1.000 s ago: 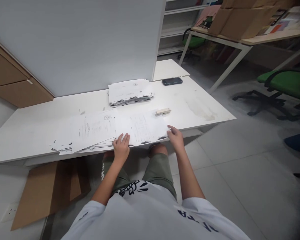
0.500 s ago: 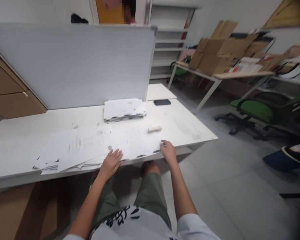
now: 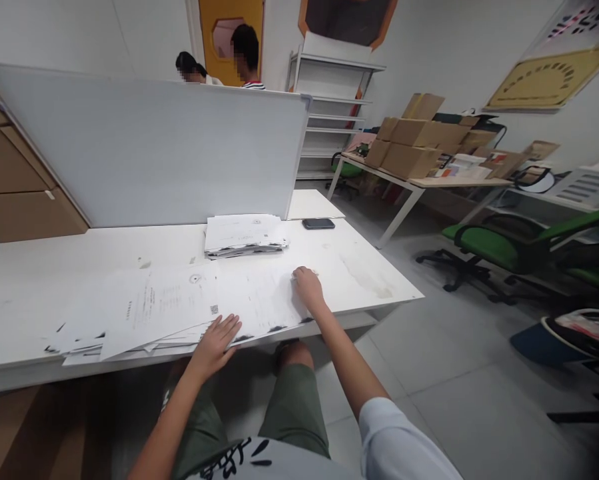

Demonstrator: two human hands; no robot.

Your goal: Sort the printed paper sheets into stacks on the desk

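My left hand [image 3: 217, 343] lies flat on the printed sheets [image 3: 166, 303] near the table's front edge, fingers stretched out. To its right, my right hand [image 3: 309, 291] is curled closed over a small beige oblong object [image 3: 314, 272], which it almost wholly covers; its exact kind cannot be made out. The loose sheets overlap in a spread pile, some edges dark and ragged. Behind them sits a thicker stack of papers [image 3: 244, 233] with similar dark marks along its front edge.
A black phone [image 3: 318, 224] lies right of the stack on the white table [image 3: 369, 267]. A whiteboard [image 3: 179, 153] stands along the back, with cardboard boxes [image 3: 24, 207] at left. Two people are beyond it. A green chair [image 3: 489, 243] and a box-laden table [image 3: 419, 182] are at right.
My right hand has moved from the sheets' right corner up and left onto the small beige object, closing over it. My left hand stays on the sheets. The camera view has tilted up slightly.
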